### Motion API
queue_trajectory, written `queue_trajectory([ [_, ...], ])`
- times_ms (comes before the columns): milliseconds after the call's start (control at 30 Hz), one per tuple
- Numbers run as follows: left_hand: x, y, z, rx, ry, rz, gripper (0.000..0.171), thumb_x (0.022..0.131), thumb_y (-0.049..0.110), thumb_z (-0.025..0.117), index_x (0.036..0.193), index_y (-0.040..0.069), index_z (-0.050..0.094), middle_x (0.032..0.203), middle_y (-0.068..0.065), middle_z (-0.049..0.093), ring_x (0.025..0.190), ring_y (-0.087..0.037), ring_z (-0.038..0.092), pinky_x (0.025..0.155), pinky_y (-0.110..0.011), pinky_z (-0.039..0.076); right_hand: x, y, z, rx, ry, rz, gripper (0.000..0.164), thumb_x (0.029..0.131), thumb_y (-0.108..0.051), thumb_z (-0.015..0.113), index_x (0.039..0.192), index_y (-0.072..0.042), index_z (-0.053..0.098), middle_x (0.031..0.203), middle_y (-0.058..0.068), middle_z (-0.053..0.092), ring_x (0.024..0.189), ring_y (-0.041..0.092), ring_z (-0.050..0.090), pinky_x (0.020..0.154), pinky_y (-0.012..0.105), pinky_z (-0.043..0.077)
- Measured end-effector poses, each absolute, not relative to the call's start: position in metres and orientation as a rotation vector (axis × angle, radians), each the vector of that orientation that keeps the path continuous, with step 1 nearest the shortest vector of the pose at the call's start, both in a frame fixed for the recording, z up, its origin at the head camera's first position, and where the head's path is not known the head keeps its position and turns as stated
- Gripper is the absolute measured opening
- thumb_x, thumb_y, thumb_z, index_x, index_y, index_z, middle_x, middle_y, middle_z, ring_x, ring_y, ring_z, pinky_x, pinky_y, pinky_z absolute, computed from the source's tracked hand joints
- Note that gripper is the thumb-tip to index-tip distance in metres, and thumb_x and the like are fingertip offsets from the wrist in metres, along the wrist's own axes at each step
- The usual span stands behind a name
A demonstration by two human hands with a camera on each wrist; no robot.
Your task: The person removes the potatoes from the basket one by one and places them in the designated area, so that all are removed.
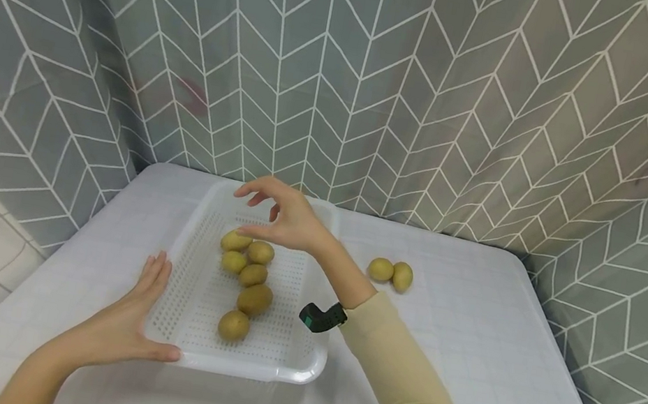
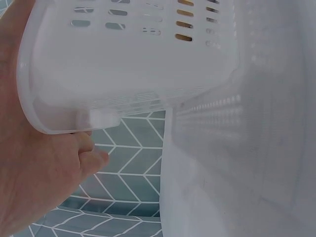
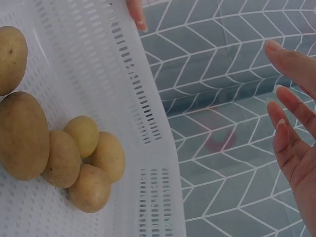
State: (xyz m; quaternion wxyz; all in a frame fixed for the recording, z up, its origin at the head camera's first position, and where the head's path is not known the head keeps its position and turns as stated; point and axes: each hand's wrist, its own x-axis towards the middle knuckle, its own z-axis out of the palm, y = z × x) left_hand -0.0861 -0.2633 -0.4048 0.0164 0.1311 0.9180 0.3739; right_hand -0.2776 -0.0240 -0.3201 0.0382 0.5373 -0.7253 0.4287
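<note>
A white perforated plastic basket (image 1: 228, 365) stands on the table with several potatoes lying loose on its floor. The largest potato (image 1: 255, 299) lies between the front potato (image 1: 234, 325) and a cluster farther back. My left hand (image 1: 129, 326) touches the basket's near left corner, fingers extended along the side and thumb on the front rim. Above the back part of the basket is my right hand (image 1: 286, 217), its fingers loosely bent and spread from the thumb, holding nothing. In the right wrist view, this hand (image 3: 301, 143) appears apart from the basket wall (image 3: 143, 108).
Two potatoes, one on the left (image 1: 380, 269) and one on the right (image 1: 402, 277), lie side by side on the white-covered table (image 1: 463, 365), to the right of the basket. A grey curtain (image 1: 379, 98) with white chevron lines hangs behind the table and along its sides.
</note>
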Motion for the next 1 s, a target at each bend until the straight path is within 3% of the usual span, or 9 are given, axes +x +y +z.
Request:
queue_trajectory([
  [367, -0.085, -0.261, -0.402, 0.402, 2.854, 1.158, 0.136, 0.064, 0.043, 0.087, 0.15, -0.007, -0.006, 0.156, -0.021, -0.02, 0.142, -0.04, -0.018, 0.101, -0.072, 0.015, -0.285, -0.032, -0.33, 1.618, -2.31, 1.303, 0.049, 0.075, -0.02, 0.084, 0.118, -0.012, 0.062, 0.118, -0.002, 0.062, 0.1, 0.006, 0.059, 0.063, 0.023, 0.048],
  [600, -0.085, -0.261, -0.401, 0.394, 2.856, 1.151, 0.135, 0.064, 0.043, 0.087, 0.149, -0.008, -0.005, 0.156, -0.02, -0.019, 0.142, -0.04, -0.017, 0.099, -0.074, 0.017, -0.292, -0.042, -0.34, 1.641, -2.379, 1.288, 0.048, 0.076, -0.018, 0.083, 0.118, -0.01, 0.062, 0.119, -0.001, 0.061, 0.099, 0.011, 0.06, 0.062, 0.023, 0.048],
  [767, -0.086, -0.261, -0.401, 0.394, 2.859, 1.146, 0.135, 0.064, 0.043, 0.087, 0.149, -0.008, -0.005, 0.156, -0.02, -0.02, 0.142, -0.041, -0.017, 0.099, -0.074, 0.017, -0.296, -0.05, -0.353, 1.662, -2.509, 1.248, 0.047, 0.077, -0.016, 0.082, 0.119, -0.009, 0.062, 0.12, 0.001, 0.062, 0.102, 0.02, 0.061, 0.078, 0.022, 0.048],
  [867, -0.086, -0.26, -0.402, 0.397, 2.859, 1.149, 0.135, 0.064, 0.043, 0.087, 0.149, -0.009, -0.005, 0.156, -0.019, -0.02, 0.142, -0.041, -0.018, 0.099, -0.074, 0.017, -0.297, -0.053, -0.36, 1.663, -2.591, 1.157, 0.046, 0.078, -0.017, 0.081, 0.12, -0.009, 0.062, 0.12, 0.001, 0.062, 0.102, 0.019, 0.061, 0.09, 0.026, 0.047],
  [1000, -0.086, -0.26, -0.401, 0.397, 2.858, 1.147, 0.135, 0.064, 0.043, 0.086, 0.149, -0.008, -0.005, 0.156, -0.019, -0.02, 0.142, -0.04, -0.018, 0.098, -0.074, 0.018, -0.298, -0.058, -0.37, 1.639, -2.714, 1.0, 0.047, 0.078, -0.023, 0.081, 0.12, -0.013, 0.063, 0.119, 0.002, 0.062, 0.102, 0.017, 0.061, 0.087, 0.026, 0.048],
])
